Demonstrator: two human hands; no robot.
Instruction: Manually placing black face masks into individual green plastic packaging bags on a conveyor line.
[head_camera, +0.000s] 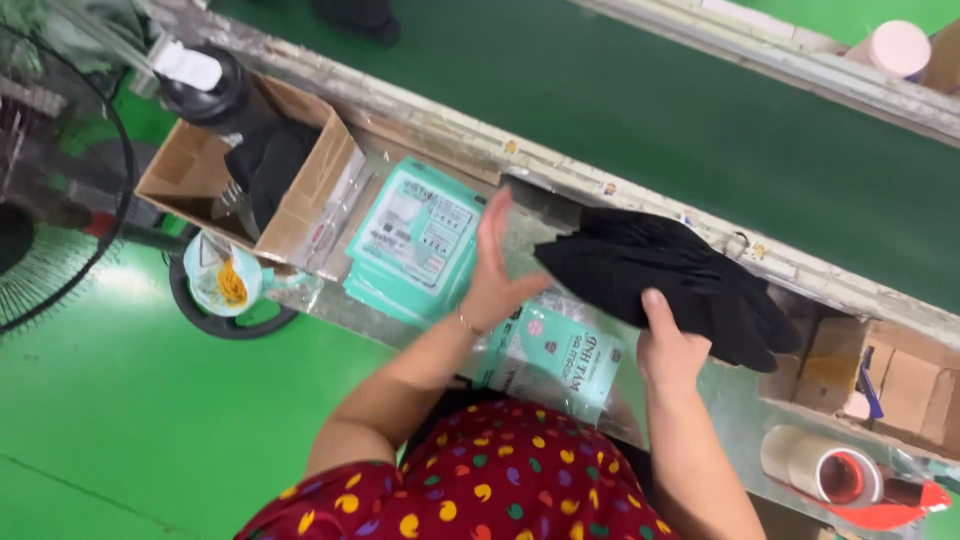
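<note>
We are gripping black masks (660, 265) with our right hand (668, 350), while our left hand (493, 275) is hovering open beside teal packets (415, 240).

Both bare forearms reach forward and away from the body, elbows bent near the torso. The left hand (492, 272) is raised with the palm open and turned inward, fingers straight and held close together, pointing away, thumb spread to the side; a thin bracelet circles its wrist. The right hand (668, 345) is turned palm down, fingers curled out of sight, thumb stretched forward, pressing on what it grips
</note>
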